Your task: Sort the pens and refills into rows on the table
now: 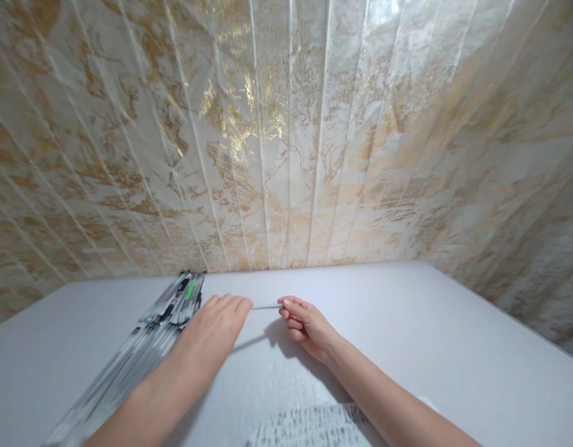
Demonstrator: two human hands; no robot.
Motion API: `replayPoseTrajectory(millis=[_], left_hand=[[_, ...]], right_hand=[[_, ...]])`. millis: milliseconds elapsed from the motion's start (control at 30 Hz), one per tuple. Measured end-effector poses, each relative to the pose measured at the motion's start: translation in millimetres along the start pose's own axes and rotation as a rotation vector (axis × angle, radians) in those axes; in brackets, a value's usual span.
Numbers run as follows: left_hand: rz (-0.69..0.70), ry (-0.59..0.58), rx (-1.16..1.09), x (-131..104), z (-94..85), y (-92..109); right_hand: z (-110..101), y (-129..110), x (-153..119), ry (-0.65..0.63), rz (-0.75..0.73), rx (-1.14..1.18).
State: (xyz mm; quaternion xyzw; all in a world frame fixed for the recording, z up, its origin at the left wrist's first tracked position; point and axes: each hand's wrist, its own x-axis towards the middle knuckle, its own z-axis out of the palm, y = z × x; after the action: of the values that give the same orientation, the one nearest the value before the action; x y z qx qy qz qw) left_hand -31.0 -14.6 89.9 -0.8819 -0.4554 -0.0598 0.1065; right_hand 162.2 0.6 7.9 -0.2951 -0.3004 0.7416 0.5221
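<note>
Between my two hands runs a thin grey stick (266, 307), held roughly level above the white table. My left hand (221, 320) is closed with its back up, and one end of the stick disappears under its fingers. At the other end, the thumb and fingertips of my right hand (302, 320) pinch the tip. To the left of my left hand lies a long pile of slim sticks in clear, shiny wrapping (160, 332), with black and green marks on it. My left forearm covers part of this pile.
The white table (383, 310) spreads out under my hands. Close to me lies a white sheet or bag with rows of dark marks (309, 428), partly under my right forearm. A pleated white-and-gold curtain (277, 155) hangs beyond the table's far edge.
</note>
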Motion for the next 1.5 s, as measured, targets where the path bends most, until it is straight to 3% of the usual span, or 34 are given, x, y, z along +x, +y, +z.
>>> replayPoseTrajectory(millis=[200, 300, 367, 467, 633, 833, 933, 1033, 1133, 1233, 1367, 1500], left_hand=[[-0.111, -0.192, -0.188, -0.3, 4.2, -12.7], [-0.153, -0.163, -0.285, 0.6, 4.0, -28.6], [-0.210, -0.098, -0.308, 2.8, 2.6, -34.0], [-0.262, -0.066, -0.336, 7.0, 1.9, -28.5], [-0.275, -0.147, -0.314, 8.0, 8.2, -2.9], [-0.149, -0.117, -0.360, 3.4, 11.7, 13.4], [-0.187, -0.108, -0.503, 4.7, 18.0, 18.9], [-0.215, -0.176, -0.748, 9.8, 28.7, 20.2], [-0.255, -0.245, -0.787, 21.3, 37.6, 6.2], [-0.421, -0.299, -0.488, 40.0, 41.0, -24.9], [-0.557, -0.372, -0.309, 65.1, 43.7, -64.6], [-0.591, -0.430, -0.208, 78.0, 51.2, -75.9]], right_hand=[[-18.0, -13.7, 11.6, 0.249, -0.227, 0.089], [-31.3, -29.7, 15.6, 0.431, -0.428, 0.087], [-33.9, -37.9, 14.8, 0.466, -0.498, 0.039], [-21.8, -39.7, 9.1, 0.348, -0.431, -0.104], [13.4, -27.4, -2.8, 0.107, -0.300, -0.274], [15.9, -23.3, -3.8, 0.076, -0.230, -0.334], [14.2, -22.2, -2.3, 0.038, -0.205, -0.374], [16.1, -21.1, -3.5, 0.005, -0.182, -0.391], [13.8, -21.6, -4.1, 0.029, -0.186, -0.380], [1.9, -21.1, 0.1, 0.105, -0.210, -0.472], [-20.5, -14.2, 11.4, 0.189, -0.281, -0.677], [-33.5, -6.0, 19.0, 0.186, -0.329, -0.742]])
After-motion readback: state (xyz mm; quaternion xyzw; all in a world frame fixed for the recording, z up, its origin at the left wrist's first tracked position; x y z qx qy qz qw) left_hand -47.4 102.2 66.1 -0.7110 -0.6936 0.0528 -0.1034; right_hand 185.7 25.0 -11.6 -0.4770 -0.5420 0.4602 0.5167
